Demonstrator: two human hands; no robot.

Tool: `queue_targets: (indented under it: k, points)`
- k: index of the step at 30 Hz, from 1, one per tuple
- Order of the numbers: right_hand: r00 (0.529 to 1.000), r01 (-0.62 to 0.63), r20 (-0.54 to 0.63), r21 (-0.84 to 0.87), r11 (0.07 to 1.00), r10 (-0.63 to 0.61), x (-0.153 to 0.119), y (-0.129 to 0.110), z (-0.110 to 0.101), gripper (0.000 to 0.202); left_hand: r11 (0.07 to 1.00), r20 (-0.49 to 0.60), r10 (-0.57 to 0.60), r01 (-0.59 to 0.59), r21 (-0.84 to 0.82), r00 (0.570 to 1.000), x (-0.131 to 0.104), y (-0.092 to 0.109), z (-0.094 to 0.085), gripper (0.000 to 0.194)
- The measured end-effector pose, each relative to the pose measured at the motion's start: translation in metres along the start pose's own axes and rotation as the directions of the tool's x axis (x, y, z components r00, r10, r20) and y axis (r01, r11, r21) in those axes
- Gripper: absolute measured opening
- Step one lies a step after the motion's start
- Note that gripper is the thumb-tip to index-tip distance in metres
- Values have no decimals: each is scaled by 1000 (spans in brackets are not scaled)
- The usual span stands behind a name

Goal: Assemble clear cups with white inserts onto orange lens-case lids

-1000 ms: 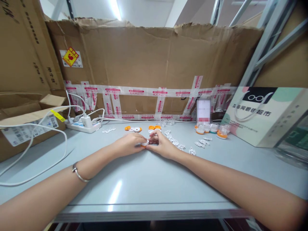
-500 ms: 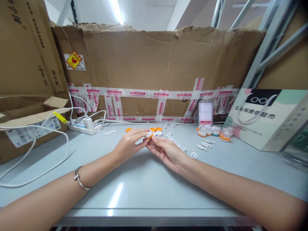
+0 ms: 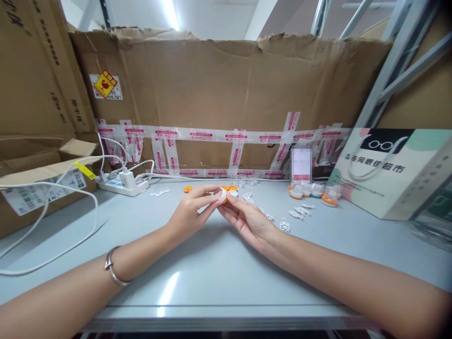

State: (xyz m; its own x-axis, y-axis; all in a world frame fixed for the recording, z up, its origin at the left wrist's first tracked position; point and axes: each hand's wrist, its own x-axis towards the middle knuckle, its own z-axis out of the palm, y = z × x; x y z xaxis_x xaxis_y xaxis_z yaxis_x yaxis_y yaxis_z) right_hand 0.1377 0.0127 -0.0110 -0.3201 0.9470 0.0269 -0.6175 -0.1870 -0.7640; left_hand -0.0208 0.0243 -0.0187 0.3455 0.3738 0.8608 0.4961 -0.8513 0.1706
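Note:
Between the fingertips of both hands is a small round white-and-orange piece, held above the table. My left hand grips its left side, fingers closed on it. From the right, my right hand pinches the same piece, its lower fingers curled beneath. Just behind the piece lie orange rings and a white ring, partly hidden by the fingers. An orange disc rests left of them. White perforated parts lie to the right of my right hand.
Clear-topped round pieces stand at the right, near a paper bag. More white parts lie before them. A power strip, white cables and an open carton occupy the left. Small white pieces lie near the strip.
The held piece has turned, showing its white face more toward the left and orange at the right. Both hands have shifted slightly right, and the view has moved a little.

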Motion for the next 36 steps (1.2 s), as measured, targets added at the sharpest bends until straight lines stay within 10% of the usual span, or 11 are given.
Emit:
queue_targets:
  k: [12,36]
  points:
    - [999,-27,22,-53,998,28,-1,-1,0,12,965,38,-241,244,-97,970,3,7,-7,35]
    - [999,-46,-18,-108,993,44,-5,-1,1,13,846,237,-339,405,-346,910,5,1,-11,28]
